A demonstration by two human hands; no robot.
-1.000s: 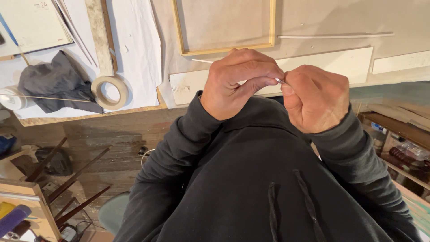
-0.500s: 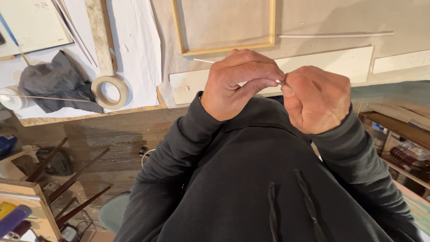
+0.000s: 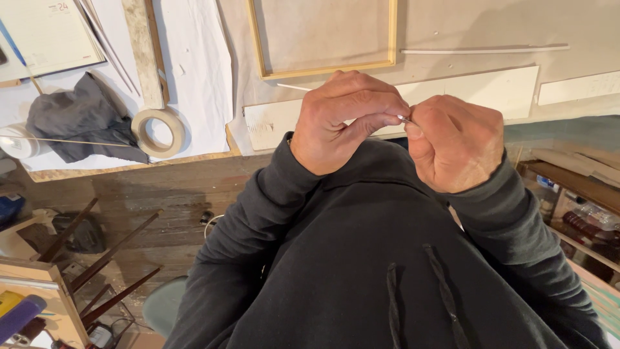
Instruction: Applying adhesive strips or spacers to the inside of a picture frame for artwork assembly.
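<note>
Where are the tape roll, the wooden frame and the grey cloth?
tape roll [image 3: 159, 132], head view, on its ring
wooden frame [image 3: 323, 68], head view, on its lower rail
grey cloth [image 3: 81, 123], head view, on its middle

We see few such items: a white pad [image 3: 45, 35] w/ blue edge at top left on the desk [image 3: 452, 26], plus clear bottles [image 3: 591, 216] w/ labels on shelf at right.
</note>
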